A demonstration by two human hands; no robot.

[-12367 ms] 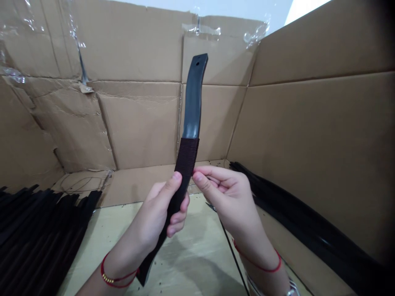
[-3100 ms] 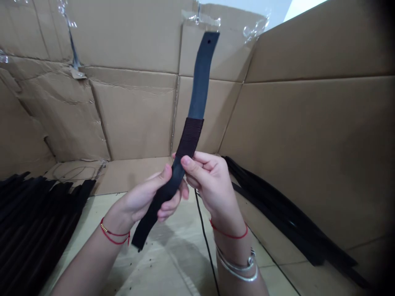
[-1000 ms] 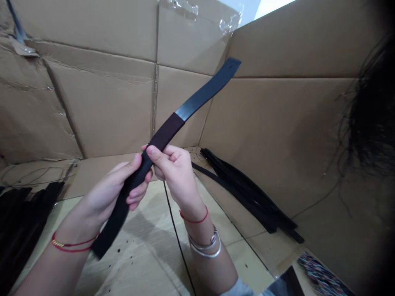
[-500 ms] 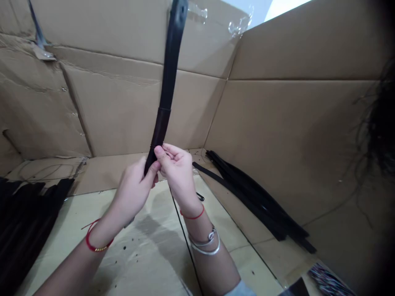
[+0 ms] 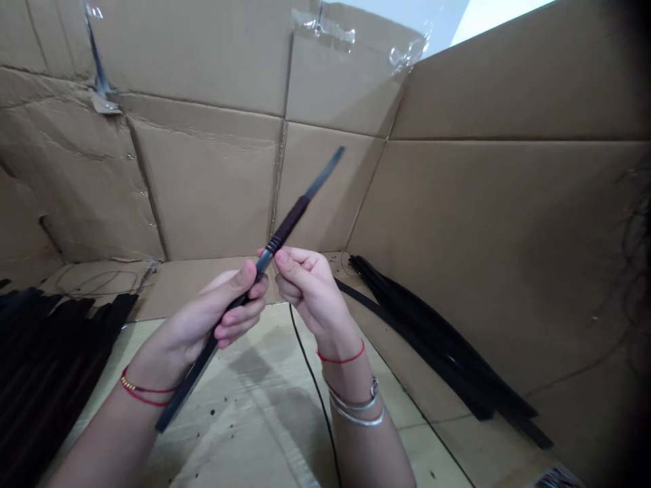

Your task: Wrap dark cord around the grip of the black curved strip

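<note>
I hold a long flat black strip (image 5: pixel 318 179) edge-on, slanting from lower left up to the right. A dark maroon cord wrapping (image 5: pixel 289 222) covers its middle. My left hand (image 5: pixel 213 318) is closed round the strip below the wrapping, thumb on top. My right hand (image 5: pixel 305 288) pinches at the lower end of the wrapping with thumb and fingertips; a thin black cord (image 5: pixel 315 386) trails from it down across the floor. Both wrists wear red string bracelets, the right also silver bangles.
Cardboard walls (image 5: pixel 213 196) enclose the space at the back and right. A pile of black strips (image 5: pixel 45 366) lies at the left; more black strips (image 5: pixel 437 339) lie along the right wall. The floor (image 5: pixel 254 420) is pale board with dark specks.
The strip has swung from upright down to a slant toward the right and now shows its thin edge. Both hands keep their grip at the wrapping.
</note>
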